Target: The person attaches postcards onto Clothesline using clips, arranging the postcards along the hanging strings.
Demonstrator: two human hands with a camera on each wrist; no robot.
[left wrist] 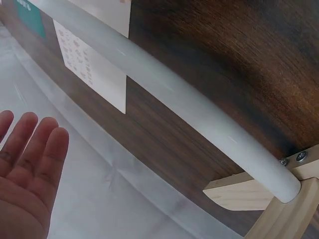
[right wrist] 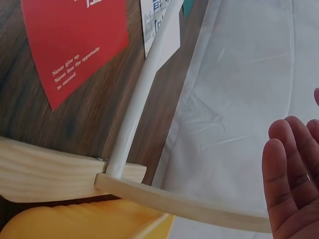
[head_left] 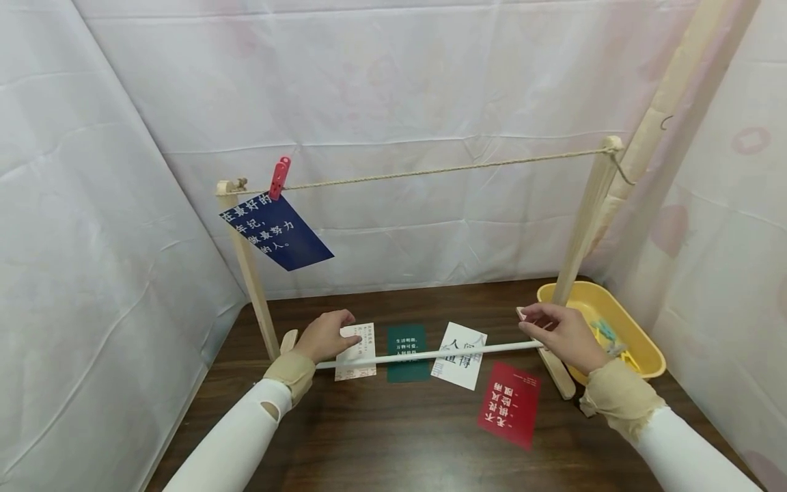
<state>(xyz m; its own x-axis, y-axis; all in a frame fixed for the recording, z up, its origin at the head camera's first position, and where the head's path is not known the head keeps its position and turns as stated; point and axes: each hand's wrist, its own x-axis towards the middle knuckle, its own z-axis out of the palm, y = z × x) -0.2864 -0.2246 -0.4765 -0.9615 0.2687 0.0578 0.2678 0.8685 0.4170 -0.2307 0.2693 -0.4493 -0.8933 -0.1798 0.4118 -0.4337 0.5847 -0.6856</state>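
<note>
Overall, a pale printed sheet [head_left: 393, 89] forms the backdrop, and in front of it lies the dark wooden tabletop [head_left: 381, 437]. On this stands a frame, its left post [head_left: 255, 294] and right post [head_left: 587, 219] joined up high by a rope [head_left: 443, 170] and low down by a white rod [head_left: 381, 359]. Beside the right post sits a yellow tub [head_left: 645, 348]. Two arms in white sleeves [head_left: 233, 437] with tan cuffs [head_left: 292, 376] come in from either side. The left hand [head_left: 326, 335] hovers by the patterned card [head_left: 364, 345], partly covering it in the head view; its fingers [left wrist: 55, 154] are extended close together in its wrist view and have hold of nothing. The right hand [head_left: 572, 335] is near the foot of the right post, its fingers [right wrist: 275, 164] likewise extended and without a hold on anything. Beyond the patterned card, left to right on the tabletop, come a green card [head_left: 406, 342], a black-lettered card [head_left: 461, 365] and, nearer the wearer, a red card [head_left: 509, 405]. A blue card [head_left: 279, 236] hangs tilted near the rope's left end, clipped by a red peg [head_left: 279, 178]. Small green and yellow pegs [head_left: 605, 331] lie inside the tub.
</note>
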